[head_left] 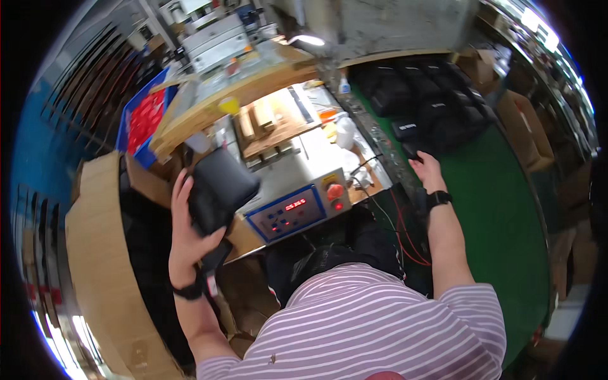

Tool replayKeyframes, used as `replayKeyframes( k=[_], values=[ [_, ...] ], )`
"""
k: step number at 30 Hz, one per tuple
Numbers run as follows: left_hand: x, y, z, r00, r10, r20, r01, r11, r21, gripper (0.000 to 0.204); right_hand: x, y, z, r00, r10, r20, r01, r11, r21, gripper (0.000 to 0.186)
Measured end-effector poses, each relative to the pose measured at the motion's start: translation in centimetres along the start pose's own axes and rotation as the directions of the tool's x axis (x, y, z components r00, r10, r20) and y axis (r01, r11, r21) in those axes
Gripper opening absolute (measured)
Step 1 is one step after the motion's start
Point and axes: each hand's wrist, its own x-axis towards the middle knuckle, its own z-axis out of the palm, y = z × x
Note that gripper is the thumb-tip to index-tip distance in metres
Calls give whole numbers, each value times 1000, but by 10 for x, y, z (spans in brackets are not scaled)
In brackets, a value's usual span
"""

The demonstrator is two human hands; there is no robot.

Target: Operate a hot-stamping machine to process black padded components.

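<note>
My left hand (189,231) is open, fingers spread beside padded black cases (225,177) stacked left of a machine; its thumb reaches toward their lower part. My right hand (425,166) has its fingers curled on the edge of a small black case (407,140) at the near end of a pile of black cases (437,95) on a green mat (494,215). Between my hands is a metal machine (297,177) with a blue-edged panel, red display and red button. Behind the panel, wooden blocks (250,121) lie on a board.
A blue bin (142,114) of red pieces stands back left. A tall cardboard box (92,253) flanks my left arm. Cardboard boxes (525,133) line the right. A wooden frame (234,82) spans the machine's back. Loose cables (392,215) hang right of the machine.
</note>
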Motion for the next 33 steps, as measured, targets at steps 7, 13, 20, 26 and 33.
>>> replayKeyframes(
  k=[7, 13, 20, 26, 33],
  values=[
    [101, -1, 17, 963, 92, 253, -123, 986, 109, 89, 5, -24, 1, 998, -63, 15, 64, 914, -401, 35],
    [168, -30, 40, 831, -49, 555, -140, 946, 293, 95, -41, -26, -9, 906, -424, 6, 299, 628, -718, 68],
    [193, -87, 87, 731, -283, 621, -27, 898, 440, 99, -138, -34, 37, 914, -285, 290, 399, 766, -504, 45],
    [143, -37, 89, 847, 186, 497, -356, 894, 273, 75, -166, -25, 71, 902, -186, 389, 378, 775, -507, 35],
    [46, -36, 29, 994, -106, 2, 96, 886, -453, 28, -176, -38, 70, 871, -217, 442, 445, 731, -517, 27]
  ],
)
